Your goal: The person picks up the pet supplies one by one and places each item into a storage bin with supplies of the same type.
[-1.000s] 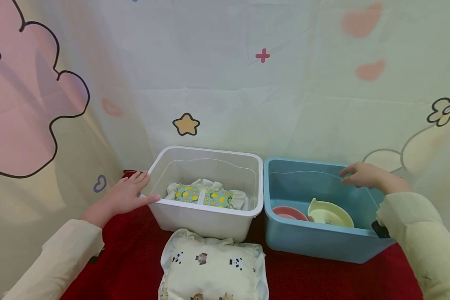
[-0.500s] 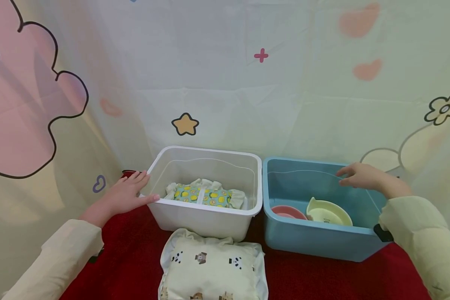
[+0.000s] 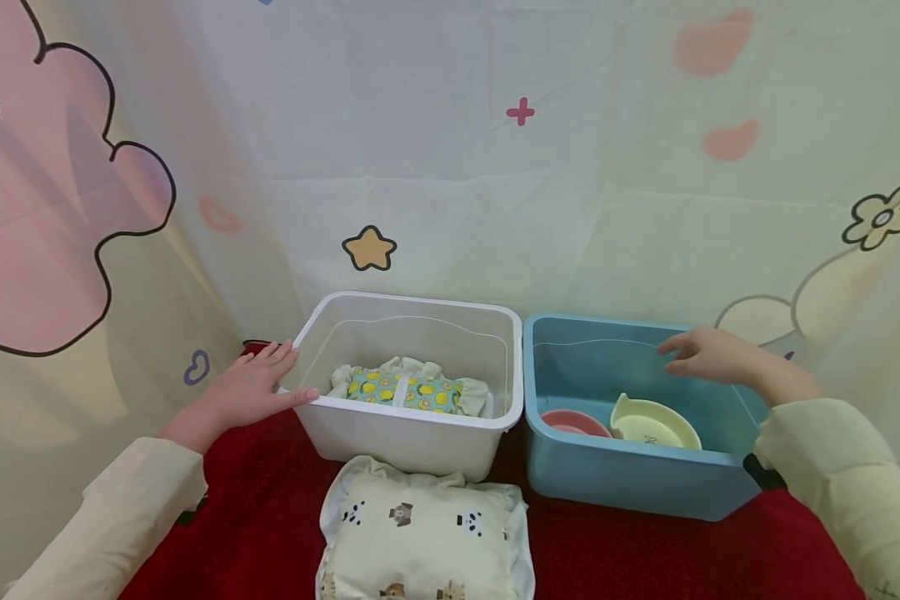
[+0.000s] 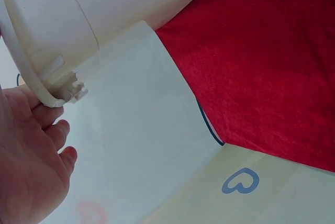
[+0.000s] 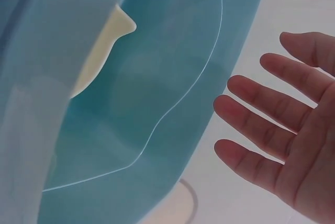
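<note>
My left hand (image 3: pixel 253 390) rests on the left rim of a white plastic bin (image 3: pixel 412 437), fingers spread and thumb along the front edge. In the left wrist view, its fingertips lie against the rim's underside. Inside that bin lies a small ruffled pillow with a lemon print (image 3: pixel 435 393). My right hand (image 3: pixel 720 354) hovers above a blue plastic bin (image 3: pixel 645 479), holding nothing. Its fingers are relaxed and apart in the right wrist view. A pale green dish (image 3: pixel 663 423) with a pointed ear and a pink round dish (image 3: pixel 573 422) sit in the blue bin, partly hidden by its front wall.
A cream ruffled pillow with animal prints (image 3: pixel 427 542) lies in front of the white bin. Red cloth (image 3: pixel 645 554) covers the surface beneath. Behind the two bins, which stand side by side, hangs a pale printed curtain (image 3: pixel 435 192).
My right hand has drifted slightly left above the blue bin. The head view has turned a little to the right. My left hand stays on the white rim.
</note>
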The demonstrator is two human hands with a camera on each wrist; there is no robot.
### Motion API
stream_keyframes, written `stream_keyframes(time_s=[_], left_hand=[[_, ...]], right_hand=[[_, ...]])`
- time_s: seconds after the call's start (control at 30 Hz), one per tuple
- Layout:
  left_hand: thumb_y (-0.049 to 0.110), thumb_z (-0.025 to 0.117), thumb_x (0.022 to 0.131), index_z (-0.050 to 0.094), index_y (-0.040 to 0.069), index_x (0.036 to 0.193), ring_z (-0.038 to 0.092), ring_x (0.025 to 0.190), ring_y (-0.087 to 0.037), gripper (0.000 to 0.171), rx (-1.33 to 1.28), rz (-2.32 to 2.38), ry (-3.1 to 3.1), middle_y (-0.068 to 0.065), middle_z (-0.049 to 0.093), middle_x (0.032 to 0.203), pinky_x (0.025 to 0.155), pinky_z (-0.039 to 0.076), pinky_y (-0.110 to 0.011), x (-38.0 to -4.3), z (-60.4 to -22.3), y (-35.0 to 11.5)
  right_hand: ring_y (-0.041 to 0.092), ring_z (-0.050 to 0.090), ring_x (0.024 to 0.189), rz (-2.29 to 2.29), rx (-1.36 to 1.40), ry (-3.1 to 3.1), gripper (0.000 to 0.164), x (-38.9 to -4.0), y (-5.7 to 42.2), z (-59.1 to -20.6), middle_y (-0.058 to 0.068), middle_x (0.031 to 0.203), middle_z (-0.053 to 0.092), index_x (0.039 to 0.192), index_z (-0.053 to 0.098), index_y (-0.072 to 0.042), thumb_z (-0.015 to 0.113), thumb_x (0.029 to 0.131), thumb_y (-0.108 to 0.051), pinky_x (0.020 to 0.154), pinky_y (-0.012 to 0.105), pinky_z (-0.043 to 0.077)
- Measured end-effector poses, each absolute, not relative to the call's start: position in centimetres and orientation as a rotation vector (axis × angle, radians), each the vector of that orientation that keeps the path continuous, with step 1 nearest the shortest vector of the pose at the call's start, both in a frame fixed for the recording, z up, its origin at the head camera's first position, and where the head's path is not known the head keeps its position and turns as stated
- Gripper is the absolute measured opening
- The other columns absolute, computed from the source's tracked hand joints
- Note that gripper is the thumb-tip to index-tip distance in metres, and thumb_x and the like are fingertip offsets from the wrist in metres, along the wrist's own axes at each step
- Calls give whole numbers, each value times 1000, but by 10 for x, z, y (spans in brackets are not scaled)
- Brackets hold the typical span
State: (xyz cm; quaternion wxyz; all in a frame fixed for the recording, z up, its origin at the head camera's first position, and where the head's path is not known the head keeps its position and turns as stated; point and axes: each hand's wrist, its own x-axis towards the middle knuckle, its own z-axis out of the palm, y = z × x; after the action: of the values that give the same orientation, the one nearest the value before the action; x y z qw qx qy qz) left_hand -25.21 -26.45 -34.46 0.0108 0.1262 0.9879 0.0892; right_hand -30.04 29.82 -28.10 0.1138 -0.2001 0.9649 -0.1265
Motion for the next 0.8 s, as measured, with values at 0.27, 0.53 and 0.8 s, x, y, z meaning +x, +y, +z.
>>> stream_keyframes(time_s=[0.27, 0.53, 0.8], left_hand=[[66, 41, 79, 24, -2, 138, 14, 132, -42, 91, 392, 284, 3081, -25, 18, 144, 104, 10, -61, -252, -343, -263], [66, 41, 79, 23, -2, 138, 14, 132, -42, 92, 382, 287, 3080, -25, 17, 144, 103, 9, -61, -252, -344, -264], [66, 41, 79, 24, -2, 138, 14, 132, -42, 91, 388, 288, 3084, -25, 18, 144, 103, 9, -61, -252, -345, -264]], right_hand=[[31, 60, 90, -395, -628, 2849, 40, -291, 290, -276, 24, 104, 61, 116, 52, 5, 54, 85, -19, 73, 44, 51], [30, 61, 90, -424, -689, 2885, 38, -282, 283, -278, 20, 101, 63, 116, 53, 4, 54, 85, -18, 72, 41, 52], [30, 60, 91, -427, -717, 2921, 37, -275, 279, -280, 18, 102, 63, 116, 54, 2, 55, 85, -19, 73, 42, 51]])
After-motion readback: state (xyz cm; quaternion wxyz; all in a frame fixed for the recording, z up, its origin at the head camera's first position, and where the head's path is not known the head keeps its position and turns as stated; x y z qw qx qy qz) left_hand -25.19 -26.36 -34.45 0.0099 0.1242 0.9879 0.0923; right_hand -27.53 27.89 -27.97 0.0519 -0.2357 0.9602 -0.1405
